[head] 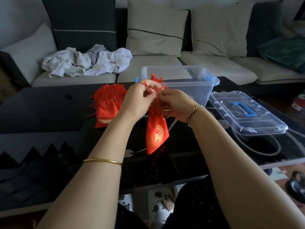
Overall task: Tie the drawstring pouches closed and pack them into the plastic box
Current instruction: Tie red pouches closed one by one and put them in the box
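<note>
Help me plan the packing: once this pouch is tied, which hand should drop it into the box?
Right, probably: the right hand is nearer the plastic box; the left hand sits toward the pouch pile.

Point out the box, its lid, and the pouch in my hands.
box (pixel 198 91), head view, clear front wall.
lid (pixel 247 111), head view, middle, by the blue handle.
pouch (pixel 157 134), head view, gold emblem on its body.

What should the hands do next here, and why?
Probably draw the two hands apart to pull the knot tight. The left hand and right hand both pinch the drawstring just above the gathered neck of the pouch, which hangs below them, so the tying looks unfinished. The plastic box stands open behind for packing afterwards.
</note>
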Available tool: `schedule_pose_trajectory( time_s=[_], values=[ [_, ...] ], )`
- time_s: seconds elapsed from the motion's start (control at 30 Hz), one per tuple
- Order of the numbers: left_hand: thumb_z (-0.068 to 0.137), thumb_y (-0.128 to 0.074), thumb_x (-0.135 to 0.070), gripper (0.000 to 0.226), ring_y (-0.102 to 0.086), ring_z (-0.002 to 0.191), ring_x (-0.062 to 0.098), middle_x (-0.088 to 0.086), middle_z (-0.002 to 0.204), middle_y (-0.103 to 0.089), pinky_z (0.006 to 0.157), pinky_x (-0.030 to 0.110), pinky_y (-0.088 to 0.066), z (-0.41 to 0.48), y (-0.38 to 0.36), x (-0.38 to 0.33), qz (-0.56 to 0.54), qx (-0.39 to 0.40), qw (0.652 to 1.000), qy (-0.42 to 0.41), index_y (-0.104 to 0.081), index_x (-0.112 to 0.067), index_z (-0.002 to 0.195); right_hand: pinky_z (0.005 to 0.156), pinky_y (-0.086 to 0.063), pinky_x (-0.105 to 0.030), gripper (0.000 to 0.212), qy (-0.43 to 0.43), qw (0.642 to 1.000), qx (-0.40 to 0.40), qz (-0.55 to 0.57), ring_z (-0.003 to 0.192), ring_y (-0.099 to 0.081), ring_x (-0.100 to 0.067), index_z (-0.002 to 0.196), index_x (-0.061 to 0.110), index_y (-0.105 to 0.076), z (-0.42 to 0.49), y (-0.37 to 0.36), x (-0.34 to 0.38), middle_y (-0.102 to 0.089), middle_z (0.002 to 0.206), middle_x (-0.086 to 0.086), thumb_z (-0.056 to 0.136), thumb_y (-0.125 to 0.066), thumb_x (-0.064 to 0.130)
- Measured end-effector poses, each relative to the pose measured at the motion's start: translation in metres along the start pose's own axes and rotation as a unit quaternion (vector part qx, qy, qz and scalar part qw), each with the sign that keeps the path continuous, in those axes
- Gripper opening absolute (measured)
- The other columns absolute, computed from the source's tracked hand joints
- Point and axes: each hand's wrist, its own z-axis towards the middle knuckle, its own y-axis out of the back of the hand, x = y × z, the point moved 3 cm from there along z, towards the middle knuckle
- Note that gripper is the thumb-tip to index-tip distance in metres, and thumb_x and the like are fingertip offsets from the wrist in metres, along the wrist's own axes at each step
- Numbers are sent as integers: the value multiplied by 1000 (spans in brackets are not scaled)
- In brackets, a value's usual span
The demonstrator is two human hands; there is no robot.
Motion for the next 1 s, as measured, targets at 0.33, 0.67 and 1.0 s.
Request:
schedule_pose_trajectory(
  time_s=[0.33, 0.67, 1.0],
  values=[
    [83, -59, -1, 34, -60, 84, 5, -9, 81, -66, 81, 19, -46, -8, 1, -10, 97, -109, 982, -123, -66, -16, 113, 77, -43, -29, 16, -68, 983, 105, 131, 75, -55, -16, 88, 12, -60, -1, 0, -8, -59, 83, -5, 94, -46, 17],
    [90, -57, -8, 18, -67, 87, 9, 4, 97, -72, 83, 22, -52, -3, 6, 9, -9, -102, 995, 9, -72, -10, 100, 58, -55, -25, 28, -20, 993, -63, 98, 67, -62, -17, 80, 9, -57, -1, 12, -4, -60, 74, -5, 98, -45, 26],
    [98, -36, -27, 44, -65, 88, 21, 5, 85, -70, 75, 36, -48, -3, 9, 30, -157, -175, 929, 284, -45, -14, 57, 45, -49, -18, 51, -95, 829, -55, 549, 53, -66, -15, 52, 13, -46, 5, 17, -21, -66, 75, -5, 97, -43, 36]
  ],
)
